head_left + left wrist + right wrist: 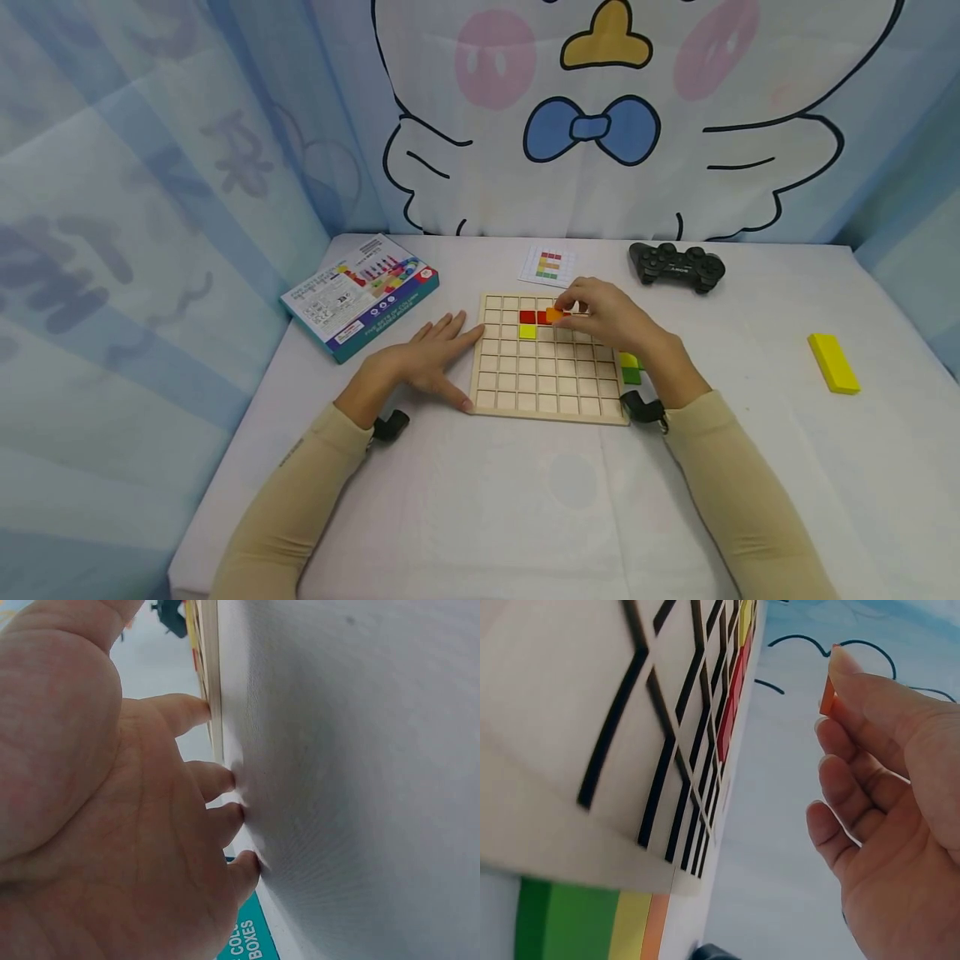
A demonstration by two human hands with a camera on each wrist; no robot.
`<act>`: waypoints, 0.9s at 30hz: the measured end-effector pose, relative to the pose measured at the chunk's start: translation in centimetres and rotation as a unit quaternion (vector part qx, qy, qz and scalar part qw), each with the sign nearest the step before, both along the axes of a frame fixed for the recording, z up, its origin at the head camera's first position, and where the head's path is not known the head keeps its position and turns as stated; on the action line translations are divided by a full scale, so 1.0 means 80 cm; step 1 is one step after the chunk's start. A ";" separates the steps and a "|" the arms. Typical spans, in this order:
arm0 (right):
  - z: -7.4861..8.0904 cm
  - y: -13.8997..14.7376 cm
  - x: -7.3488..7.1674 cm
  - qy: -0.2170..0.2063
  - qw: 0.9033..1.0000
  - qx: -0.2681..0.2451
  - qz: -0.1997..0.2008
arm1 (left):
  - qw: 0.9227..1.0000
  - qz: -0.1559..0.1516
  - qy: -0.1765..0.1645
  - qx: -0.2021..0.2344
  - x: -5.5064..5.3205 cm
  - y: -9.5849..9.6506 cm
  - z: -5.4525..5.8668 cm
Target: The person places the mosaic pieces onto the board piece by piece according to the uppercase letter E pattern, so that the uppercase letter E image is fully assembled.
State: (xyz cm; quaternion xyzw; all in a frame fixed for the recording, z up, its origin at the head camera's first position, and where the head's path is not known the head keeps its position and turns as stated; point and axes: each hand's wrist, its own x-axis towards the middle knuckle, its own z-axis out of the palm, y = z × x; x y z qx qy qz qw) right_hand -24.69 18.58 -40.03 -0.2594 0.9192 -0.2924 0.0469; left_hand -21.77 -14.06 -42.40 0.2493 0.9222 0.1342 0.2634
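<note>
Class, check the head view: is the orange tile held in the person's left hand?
No, the right hand pinches the orange tile above the board, while the left hand lies spread against the board's left edge.

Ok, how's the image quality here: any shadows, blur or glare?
Head: diffuse light, no harsh glare, grid legible on the board. Left wrist: soft shadow on the white tablecloth beside the left grip. Right wrist: board's near edge looks soft, orange tile crisper.

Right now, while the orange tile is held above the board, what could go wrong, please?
The right grip pinches the small orange tile, which might slip and drop onto the board. The right wrist camera appears close to the green tile beside the board and could perhaps knock it.
</note>
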 end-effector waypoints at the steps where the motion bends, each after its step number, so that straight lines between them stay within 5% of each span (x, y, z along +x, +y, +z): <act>1: 0.000 -0.003 0.000 -0.002 1.000 -0.001 0.003 | 1.000 0.000 0.000 0.000 0.000 0.000 0.000; 27: -0.020 -0.046 0.004 0.014 0.997 0.032 0.062 | 1.000 -0.001 -0.005 -0.001 0.001 -0.002 0.004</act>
